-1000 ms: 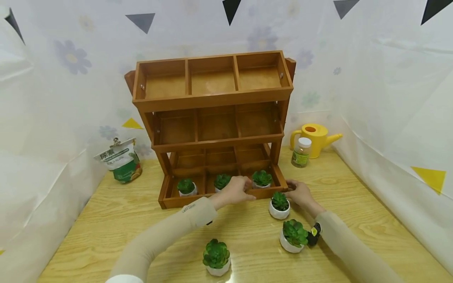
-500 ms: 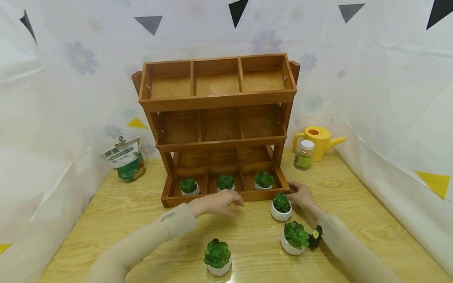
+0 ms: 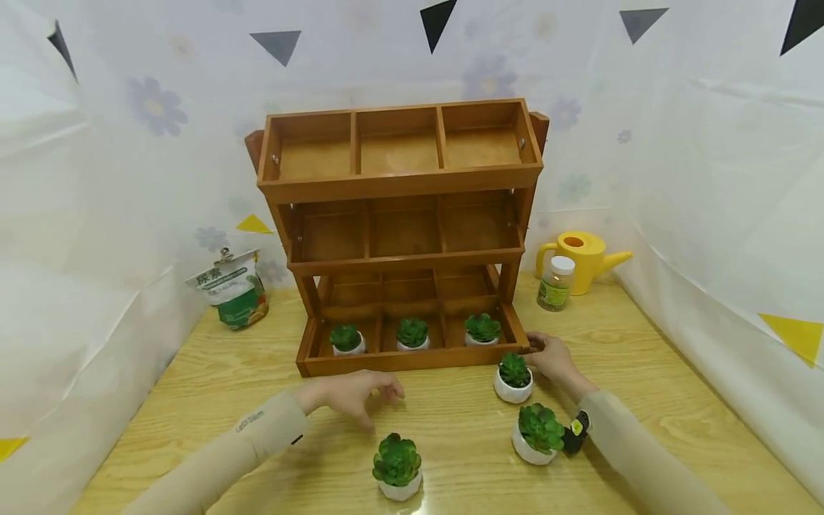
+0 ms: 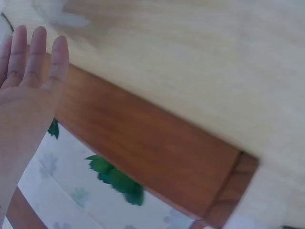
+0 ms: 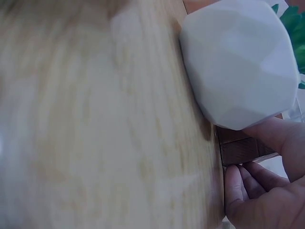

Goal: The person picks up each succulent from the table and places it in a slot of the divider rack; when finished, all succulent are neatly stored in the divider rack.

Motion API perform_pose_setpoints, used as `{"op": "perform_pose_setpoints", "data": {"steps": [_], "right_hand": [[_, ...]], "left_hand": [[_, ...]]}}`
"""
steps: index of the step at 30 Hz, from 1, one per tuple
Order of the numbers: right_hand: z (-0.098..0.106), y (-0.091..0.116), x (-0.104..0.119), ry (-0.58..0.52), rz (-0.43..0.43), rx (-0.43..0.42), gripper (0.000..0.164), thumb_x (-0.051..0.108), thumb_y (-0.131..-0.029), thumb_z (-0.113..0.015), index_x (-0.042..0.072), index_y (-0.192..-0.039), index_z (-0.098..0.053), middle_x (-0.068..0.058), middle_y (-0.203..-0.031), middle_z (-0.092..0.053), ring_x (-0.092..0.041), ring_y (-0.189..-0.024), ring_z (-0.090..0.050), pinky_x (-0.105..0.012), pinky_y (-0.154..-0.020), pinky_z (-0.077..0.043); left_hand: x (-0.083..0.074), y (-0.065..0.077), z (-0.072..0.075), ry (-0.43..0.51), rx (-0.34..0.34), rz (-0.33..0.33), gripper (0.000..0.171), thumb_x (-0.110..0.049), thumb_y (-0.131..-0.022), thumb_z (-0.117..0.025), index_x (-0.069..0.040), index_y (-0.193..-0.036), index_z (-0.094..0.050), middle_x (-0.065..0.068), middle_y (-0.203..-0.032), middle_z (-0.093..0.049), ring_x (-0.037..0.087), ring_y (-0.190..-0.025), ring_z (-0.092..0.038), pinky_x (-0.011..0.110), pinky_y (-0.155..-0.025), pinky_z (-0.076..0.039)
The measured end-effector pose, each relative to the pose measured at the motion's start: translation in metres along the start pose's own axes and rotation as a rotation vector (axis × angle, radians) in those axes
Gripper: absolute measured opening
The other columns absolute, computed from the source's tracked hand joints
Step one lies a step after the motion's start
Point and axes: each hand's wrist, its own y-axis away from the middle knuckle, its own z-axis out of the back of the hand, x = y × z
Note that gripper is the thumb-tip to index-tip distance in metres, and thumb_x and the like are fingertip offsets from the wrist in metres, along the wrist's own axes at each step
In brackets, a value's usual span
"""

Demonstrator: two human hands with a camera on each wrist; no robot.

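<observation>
A three-tier wooden plant stand (image 3: 399, 192) holds three potted succulents in its bottom tray: a left one (image 3: 347, 339), a middle one (image 3: 412, 334) and a right one (image 3: 482, 329). My left hand (image 3: 357, 393) hovers over the table in front of the tray, holding nothing; the left wrist view shows its fingers (image 4: 35, 57) extended. At the stand's lower right corner, my right hand (image 3: 550, 357) grips the wood with thumb and curled fingers. Just left of that hand stands a white-potted succulent (image 3: 513, 378), its faceted pot (image 5: 238, 62) large in the right wrist view.
Two more potted succulents stand nearer on the table (image 3: 450, 422): a front one (image 3: 397, 465) and one (image 3: 537, 433) by my right wrist. A yellow watering can (image 3: 582, 261) and a white-capped jar (image 3: 556, 284) are back right; a clipped green-white bag (image 3: 234, 290) is back left.
My left hand has drawn back from the bottom tray, moving left and toward me over the table. The right hand stays at the stand's corner. The head view has shifted slightly.
</observation>
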Motion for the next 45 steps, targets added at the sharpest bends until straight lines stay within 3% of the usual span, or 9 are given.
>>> {"op": "perform_pose_setpoints", "data": {"steps": [11,24,32,39,45], "right_hand": [[0.0,-0.001,-0.001,0.014,0.017,-0.009,0.062,0.001,-0.081,-0.064,-0.011,-0.138,-0.042,-0.033,-0.132,-0.051,-0.043,-0.119,-0.052,-0.042,-0.089,-0.05],[0.0,0.0,0.0,-0.002,0.006,-0.006,0.062,0.003,-0.082,-0.064,-0.01,-0.138,-0.042,-0.031,-0.133,-0.051,-0.043,-0.12,-0.051,-0.043,-0.09,-0.05],[-0.001,-0.001,-0.002,-0.008,0.009,0.001,0.062,0.0,-0.08,-0.062,-0.009,-0.138,-0.043,-0.031,-0.132,-0.052,-0.042,-0.119,-0.052,-0.039,-0.086,-0.05],[0.0,-0.001,-0.002,-0.007,0.003,-0.003,0.063,0.001,-0.08,-0.064,-0.01,-0.138,-0.042,-0.031,-0.132,-0.051,-0.042,-0.119,-0.052,-0.042,-0.088,-0.05],[0.0,-0.001,-0.001,-0.006,-0.001,-0.003,0.062,0.003,-0.082,-0.066,-0.01,-0.138,-0.043,-0.031,-0.132,-0.051,-0.042,-0.119,-0.052,-0.045,-0.091,-0.048]], "left_hand": [[-0.003,0.012,-0.019,0.237,0.072,-0.041,0.08,-0.016,-0.069,-0.087,-0.013,-0.136,-0.043,0.002,-0.135,-0.054,0.011,-0.124,-0.049,0.029,-0.102,-0.041],[-0.001,0.016,-0.045,0.331,-0.028,-0.176,0.081,-0.01,-0.069,-0.087,-0.005,-0.136,-0.042,0.012,-0.134,-0.052,0.016,-0.12,-0.052,0.029,-0.103,-0.043],[-0.007,0.019,-0.055,0.423,-0.039,-0.198,0.076,-0.007,-0.069,-0.086,-0.005,-0.133,-0.045,0.015,-0.132,-0.053,0.011,-0.122,-0.05,0.027,-0.104,-0.042],[-0.01,0.02,-0.057,0.386,-0.073,-0.186,0.069,-0.009,-0.07,-0.086,-0.01,-0.129,-0.049,0.008,-0.127,-0.056,0.006,-0.113,-0.054,0.026,-0.098,-0.046],[-0.011,0.019,-0.061,0.366,-0.084,-0.213,0.065,-0.01,-0.071,-0.085,-0.011,-0.126,-0.052,0.007,-0.124,-0.058,0.004,-0.109,-0.055,0.026,-0.095,-0.048]]}}
